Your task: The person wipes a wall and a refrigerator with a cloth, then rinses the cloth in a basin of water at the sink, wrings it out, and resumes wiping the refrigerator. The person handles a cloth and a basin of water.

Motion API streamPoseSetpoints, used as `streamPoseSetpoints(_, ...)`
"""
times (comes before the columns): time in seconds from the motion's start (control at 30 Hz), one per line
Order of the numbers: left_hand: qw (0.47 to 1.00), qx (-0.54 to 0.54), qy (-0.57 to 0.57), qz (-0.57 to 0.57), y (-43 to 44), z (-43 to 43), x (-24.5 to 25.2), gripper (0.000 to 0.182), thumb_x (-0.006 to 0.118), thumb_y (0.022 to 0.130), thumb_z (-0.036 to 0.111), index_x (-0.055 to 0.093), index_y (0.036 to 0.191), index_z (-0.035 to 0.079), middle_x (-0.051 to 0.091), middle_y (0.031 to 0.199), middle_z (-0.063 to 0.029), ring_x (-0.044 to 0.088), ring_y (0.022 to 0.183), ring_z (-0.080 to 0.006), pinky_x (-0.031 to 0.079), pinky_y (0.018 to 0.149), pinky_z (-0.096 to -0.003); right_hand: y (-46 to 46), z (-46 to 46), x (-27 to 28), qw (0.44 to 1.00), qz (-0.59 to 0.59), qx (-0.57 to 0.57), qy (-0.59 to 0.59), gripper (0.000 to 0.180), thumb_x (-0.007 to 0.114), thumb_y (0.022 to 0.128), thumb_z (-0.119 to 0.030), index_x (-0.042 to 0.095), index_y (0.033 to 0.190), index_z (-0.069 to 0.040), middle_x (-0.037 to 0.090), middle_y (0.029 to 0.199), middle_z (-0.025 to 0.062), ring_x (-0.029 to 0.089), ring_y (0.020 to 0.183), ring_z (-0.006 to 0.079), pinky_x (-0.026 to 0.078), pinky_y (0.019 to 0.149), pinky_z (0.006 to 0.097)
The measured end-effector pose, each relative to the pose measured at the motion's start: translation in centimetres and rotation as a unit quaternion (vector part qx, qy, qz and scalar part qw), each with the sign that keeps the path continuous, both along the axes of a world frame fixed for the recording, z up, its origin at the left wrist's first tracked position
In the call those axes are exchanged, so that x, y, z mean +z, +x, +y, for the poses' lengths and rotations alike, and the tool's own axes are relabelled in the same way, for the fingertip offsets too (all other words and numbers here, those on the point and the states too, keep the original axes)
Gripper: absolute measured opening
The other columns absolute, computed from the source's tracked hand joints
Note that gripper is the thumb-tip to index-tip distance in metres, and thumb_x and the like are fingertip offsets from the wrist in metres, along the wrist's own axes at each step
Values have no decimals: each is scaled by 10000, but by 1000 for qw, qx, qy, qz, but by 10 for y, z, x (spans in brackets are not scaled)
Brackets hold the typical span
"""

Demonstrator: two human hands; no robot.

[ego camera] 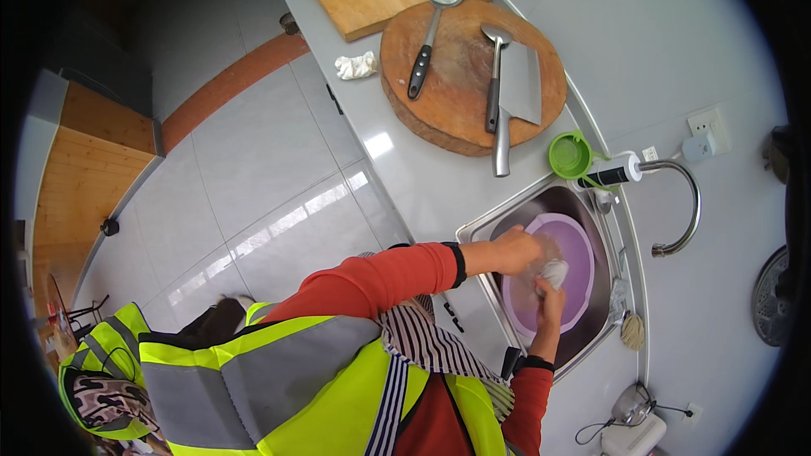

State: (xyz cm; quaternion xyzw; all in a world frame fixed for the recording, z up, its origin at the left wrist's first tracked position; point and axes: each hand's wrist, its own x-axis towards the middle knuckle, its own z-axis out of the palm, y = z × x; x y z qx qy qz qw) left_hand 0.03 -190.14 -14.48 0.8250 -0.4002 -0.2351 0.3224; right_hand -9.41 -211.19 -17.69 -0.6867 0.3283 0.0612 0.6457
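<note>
A lilac plastic basin (pixel 580 304) stands tilted in the stainless-steel sink (pixel 599 345). My right hand (pixel 550 304) grips a small whitish item (pixel 554 274) over the basin; blur hides what it is. Just beyond it is my left hand (pixel 516 250), its fingers curled. Motion blur beside the left hand leaves unclear whether it holds anything. Both wrists have dark cuffs below red sleeves.
A chrome faucet (pixel 687 187) arches beside the sink, near a green strainer cup (pixel 570 155). A round wooden chopping block (pixel 459 82) carries a cleaver (pixel 521 85), a spatula (pixel 427 38) and a ladle-like utensil (pixel 496 60). Crumpled white tissue (pixel 356 66) lies by the counter edge.
</note>
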Motion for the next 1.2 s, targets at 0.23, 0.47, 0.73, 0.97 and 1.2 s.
streamPoseSetpoints(0.23,991,99,-83,36,-2,34,5,234,660,806,129,683,1030,64,676,1001,-156,623,973,-344,486,862,-417,1,13,-1,990,18,94,-99,417,735,724,-104,616,1113,-16,624,986,42,591,905,166,445,830,294)
streamPoseSetpoints(0.47,989,54,-127,59,7,116,9,227,653,837,123,679,1050,48,677,1002,-163,629,956,-329,489,860,-400,-8,13,-9,995,-40,-23,-88,379,739,747,-107,623,1080,31,636,983,62,586,886,171,453,787,303)
streamPoseSetpoints(0.73,946,301,-113,50,69,302,-1,173,635,863,102,682,1007,19,704,952,-133,680,866,-239,523,772,-333,-14,27,22,970,-92,-189,117,300,720,791,-91,590,1048,-9,625,950,59,614,842,145,495,717,248)
streamPoseSetpoints(0.97,872,431,-53,-224,148,413,-10,165,640,792,67,698,946,56,670,964,-138,602,922,-351,487,821,-424,7,165,57,958,-188,-217,-8,246,717,803,-105,603,999,-11,629,882,42,613,769,141,509,712,266)
streamPoseSetpoints(1.2,930,313,69,-181,187,429,-42,166,664,756,77,666,921,60,645,897,-114,598,935,-320,478,820,-407,49,320,88,987,-127,44,-91,374,754,764,-168,619,1069,1,648,977,59,597,907,145,464,841,281)
